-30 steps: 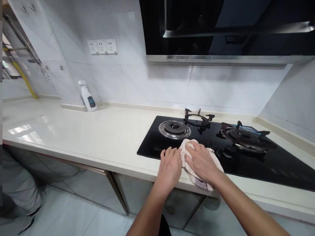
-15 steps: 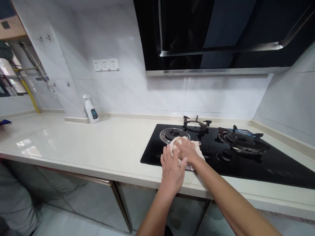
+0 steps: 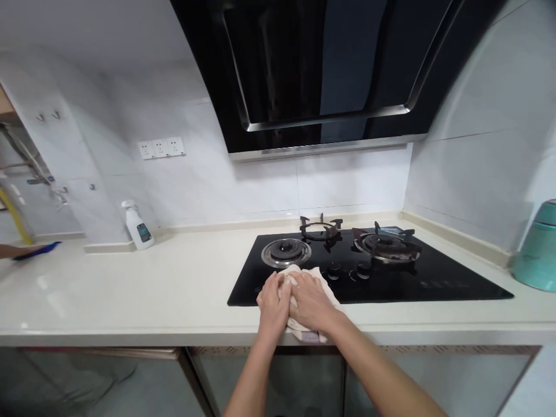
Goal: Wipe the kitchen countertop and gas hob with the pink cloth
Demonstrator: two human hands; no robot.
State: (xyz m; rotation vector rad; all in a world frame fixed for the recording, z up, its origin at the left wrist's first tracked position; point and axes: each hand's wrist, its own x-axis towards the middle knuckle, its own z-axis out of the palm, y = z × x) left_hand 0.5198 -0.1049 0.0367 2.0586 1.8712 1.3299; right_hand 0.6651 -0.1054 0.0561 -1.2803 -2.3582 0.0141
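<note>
A crumpled white cloth [image 3: 325, 285] lies at the front edge of the black gas stove [image 3: 278, 292], with a greyish-purple end hanging toward the counter's edge. My left hand [image 3: 273, 302] presses against the cloth's left side, fingers bent around it. Over its top, my right hand [image 3: 310, 300] is closed on the same cloth. Just beyond my hands is the left burner [image 3: 286, 251], bare of its pot stand. That black pot stand [image 3: 320, 230] sits at the back of the stove. The right burner [image 3: 387, 247] carries its own stand, and two knobs [image 3: 363, 269] are near the cloth.
A white spray bottle [image 3: 138, 227] stands by the wall on the pale counter [image 3: 174, 289]. Above the stove hangs a black range hood [image 3: 304, 75]. A teal container [image 3: 538, 249] is at the far right. Another person's hand [image 3: 17, 251] holds a blue cloth [image 3: 39, 250] at far left.
Both my hands have drawn the cloth back from beside the left burner to the stove's front edge. The view has turned right; the teal container and the other person's hand now show.
</note>
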